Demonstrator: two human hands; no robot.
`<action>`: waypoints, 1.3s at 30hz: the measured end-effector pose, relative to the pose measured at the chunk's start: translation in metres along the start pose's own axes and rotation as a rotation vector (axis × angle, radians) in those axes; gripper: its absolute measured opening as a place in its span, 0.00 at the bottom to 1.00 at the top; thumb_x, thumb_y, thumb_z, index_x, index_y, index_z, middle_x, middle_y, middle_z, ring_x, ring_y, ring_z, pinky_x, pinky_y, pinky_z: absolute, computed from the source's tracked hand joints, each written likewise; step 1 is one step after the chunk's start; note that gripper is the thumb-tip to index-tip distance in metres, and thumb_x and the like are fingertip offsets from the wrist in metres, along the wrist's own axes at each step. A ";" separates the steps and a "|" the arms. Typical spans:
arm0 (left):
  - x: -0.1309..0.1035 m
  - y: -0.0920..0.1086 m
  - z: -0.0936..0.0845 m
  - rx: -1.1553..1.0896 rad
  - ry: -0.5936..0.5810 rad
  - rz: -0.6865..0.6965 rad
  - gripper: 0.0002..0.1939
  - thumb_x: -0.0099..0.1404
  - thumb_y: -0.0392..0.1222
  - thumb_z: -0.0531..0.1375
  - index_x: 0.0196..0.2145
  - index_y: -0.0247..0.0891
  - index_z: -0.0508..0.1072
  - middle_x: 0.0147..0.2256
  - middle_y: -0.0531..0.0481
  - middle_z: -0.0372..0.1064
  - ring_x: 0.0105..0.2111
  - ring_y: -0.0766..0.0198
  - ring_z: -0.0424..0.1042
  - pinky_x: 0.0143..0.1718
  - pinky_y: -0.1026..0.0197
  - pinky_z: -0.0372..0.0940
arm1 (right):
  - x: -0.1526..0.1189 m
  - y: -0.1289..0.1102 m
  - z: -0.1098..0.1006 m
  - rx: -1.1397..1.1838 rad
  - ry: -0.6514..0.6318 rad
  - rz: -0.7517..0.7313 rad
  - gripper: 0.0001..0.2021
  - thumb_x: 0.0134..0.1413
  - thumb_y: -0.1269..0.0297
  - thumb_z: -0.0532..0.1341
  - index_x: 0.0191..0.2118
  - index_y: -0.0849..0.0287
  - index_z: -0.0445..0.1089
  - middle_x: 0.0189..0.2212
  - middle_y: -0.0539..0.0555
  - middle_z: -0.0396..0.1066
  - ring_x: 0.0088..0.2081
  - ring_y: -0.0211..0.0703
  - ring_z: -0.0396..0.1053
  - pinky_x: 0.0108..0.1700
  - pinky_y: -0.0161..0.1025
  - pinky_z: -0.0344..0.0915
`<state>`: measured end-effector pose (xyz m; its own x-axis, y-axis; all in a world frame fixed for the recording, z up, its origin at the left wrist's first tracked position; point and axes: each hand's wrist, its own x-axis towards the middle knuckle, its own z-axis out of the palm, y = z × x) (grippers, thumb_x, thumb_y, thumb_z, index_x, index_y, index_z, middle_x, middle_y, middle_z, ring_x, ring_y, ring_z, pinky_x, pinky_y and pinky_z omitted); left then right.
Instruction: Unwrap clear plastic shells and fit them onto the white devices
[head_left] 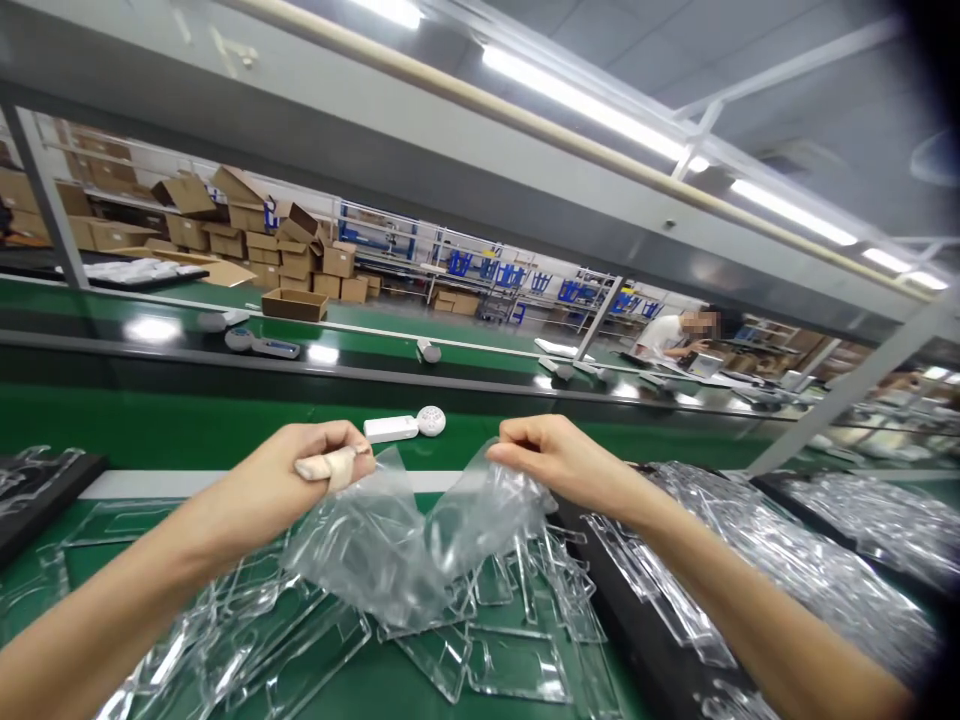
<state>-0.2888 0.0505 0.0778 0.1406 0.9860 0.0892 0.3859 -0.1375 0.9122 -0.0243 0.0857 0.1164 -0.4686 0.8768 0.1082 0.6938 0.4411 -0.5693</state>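
Note:
A clear plastic bag (390, 550) hangs between my two hands, its top edge sagging in the middle. My left hand (330, 458) pinches one upper corner; its thumb has a beige wrap on it. The opposite corner is pinched by my right hand (536, 452). Below the bag, several clear plastic frames (517, 665) lie loosely piled on the green work surface (390, 690). Just beyond my hands, a white handheld device with a round head (397, 427) rests on the green strip.
A black tray (600, 590) of clear plastic parts stands at the right, another black tray (75, 490) at the left. A dark conveyor belt (360, 355) carries white devices behind. An open cardboard box (295, 304) sits beyond it. A person (664, 335) works at the far right.

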 end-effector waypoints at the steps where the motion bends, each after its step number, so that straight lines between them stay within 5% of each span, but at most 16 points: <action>1: 0.001 0.005 -0.006 -0.046 -0.006 -0.008 0.16 0.50 0.53 0.62 0.21 0.37 0.68 0.21 0.53 0.58 0.21 0.67 0.55 0.22 0.69 0.50 | 0.000 -0.002 0.000 0.011 -0.003 -0.005 0.20 0.55 0.57 0.54 0.19 0.57 0.47 0.18 0.43 0.44 0.21 0.31 0.43 0.23 0.33 0.41; 5: 0.003 0.016 -0.024 -0.075 -0.044 -0.030 0.16 0.46 0.53 0.64 0.23 0.36 0.71 0.23 0.51 0.61 0.22 0.66 0.57 0.21 0.69 0.51 | 0.002 -0.010 -0.001 0.141 -0.053 -0.013 0.21 0.54 0.54 0.55 0.18 0.57 0.47 0.18 0.43 0.43 0.21 0.30 0.41 0.22 0.33 0.41; 11: 0.012 0.014 -0.035 0.206 -0.049 0.006 0.10 0.52 0.48 0.61 0.27 0.40 0.72 0.29 0.49 0.67 0.29 0.60 0.63 0.27 0.64 0.58 | 0.016 -0.023 -0.003 0.256 -0.127 -0.082 0.20 0.49 0.53 0.62 0.20 0.60 0.56 0.18 0.42 0.49 0.21 0.29 0.45 0.22 0.30 0.44; 14: 0.010 0.015 -0.036 0.070 -0.039 0.097 0.11 0.53 0.50 0.62 0.28 0.40 0.72 0.30 0.49 0.67 0.30 0.61 0.65 0.28 0.65 0.61 | 0.025 -0.032 0.002 0.300 -0.160 -0.108 0.17 0.49 0.54 0.63 0.22 0.61 0.60 0.18 0.42 0.52 0.20 0.28 0.47 0.21 0.29 0.45; 18: -0.002 0.019 -0.038 -0.156 -0.068 0.097 0.13 0.54 0.52 0.62 0.25 0.40 0.73 0.17 0.52 0.60 0.23 0.62 0.65 0.24 0.66 0.61 | 0.037 -0.049 0.027 0.586 -0.214 -0.043 0.17 0.47 0.52 0.64 0.25 0.60 0.61 0.17 0.43 0.59 0.17 0.28 0.55 0.19 0.28 0.52; 22: -0.033 0.017 -0.038 -0.339 -0.200 0.020 0.09 0.56 0.47 0.62 0.26 0.39 0.72 0.22 0.50 0.67 0.24 0.62 0.69 0.29 0.64 0.66 | 0.042 -0.080 0.064 0.894 -0.271 -0.109 0.14 0.44 0.57 0.66 0.27 0.60 0.63 0.20 0.45 0.64 0.20 0.30 0.62 0.23 0.29 0.60; 26: -0.083 0.008 -0.044 -0.425 -0.039 -0.015 0.06 0.56 0.43 0.63 0.25 0.39 0.72 0.26 0.49 0.69 0.30 0.59 0.72 0.30 0.65 0.67 | 0.030 -0.120 0.092 0.888 -0.374 -0.232 0.07 0.50 0.63 0.62 0.27 0.60 0.67 0.23 0.46 0.66 0.24 0.30 0.64 0.27 0.29 0.62; 30: -0.163 -0.005 -0.062 -0.421 0.113 -0.159 0.05 0.56 0.40 0.63 0.25 0.38 0.71 0.22 0.50 0.69 0.24 0.61 0.70 0.26 0.65 0.63 | 0.018 -0.131 0.106 0.552 -0.405 -0.417 0.07 0.55 0.60 0.59 0.35 0.54 0.73 0.35 0.50 0.71 0.32 0.37 0.69 0.32 0.32 0.66; 33: -0.243 -0.035 -0.059 -0.331 0.073 -0.427 0.05 0.53 0.38 0.63 0.24 0.37 0.71 0.23 0.51 0.68 0.22 0.66 0.64 0.24 0.67 0.57 | 0.027 -0.097 0.114 0.325 -0.303 -0.433 0.15 0.53 0.50 0.59 0.43 0.50 0.72 0.39 0.53 0.72 0.35 0.44 0.71 0.33 0.36 0.70; 35: -0.291 -0.076 -0.044 -0.293 0.004 -0.643 0.02 0.55 0.38 0.60 0.28 0.38 0.71 0.27 0.52 0.69 0.25 0.64 0.65 0.28 0.65 0.60 | 0.040 -0.060 0.119 0.234 -0.285 -0.324 0.19 0.52 0.46 0.58 0.45 0.50 0.72 0.37 0.56 0.73 0.35 0.48 0.72 0.33 0.38 0.71; 37: -0.320 -0.131 -0.027 -0.207 0.059 -0.812 0.04 0.53 0.33 0.54 0.27 0.38 0.68 0.25 0.55 0.69 0.25 0.64 0.67 0.29 0.64 0.59 | 0.053 -0.022 0.121 0.194 -0.386 -0.193 0.21 0.53 0.44 0.56 0.46 0.50 0.71 0.38 0.58 0.73 0.35 0.49 0.72 0.32 0.39 0.72; 39: -0.321 -0.185 -0.014 0.113 0.238 -0.837 0.05 0.54 0.35 0.53 0.22 0.37 0.66 0.21 0.53 0.66 0.26 0.60 0.68 0.28 0.63 0.58 | 0.061 0.007 0.119 0.165 -0.406 -0.102 0.22 0.52 0.43 0.55 0.46 0.49 0.71 0.39 0.57 0.73 0.36 0.50 0.73 0.32 0.39 0.72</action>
<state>-0.4184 -0.2393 -0.1138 -0.4181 0.7592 -0.4987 0.3671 0.6434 0.6718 -0.1132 0.1193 0.0222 -0.7296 0.6695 -0.1395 0.5519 0.4559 -0.6982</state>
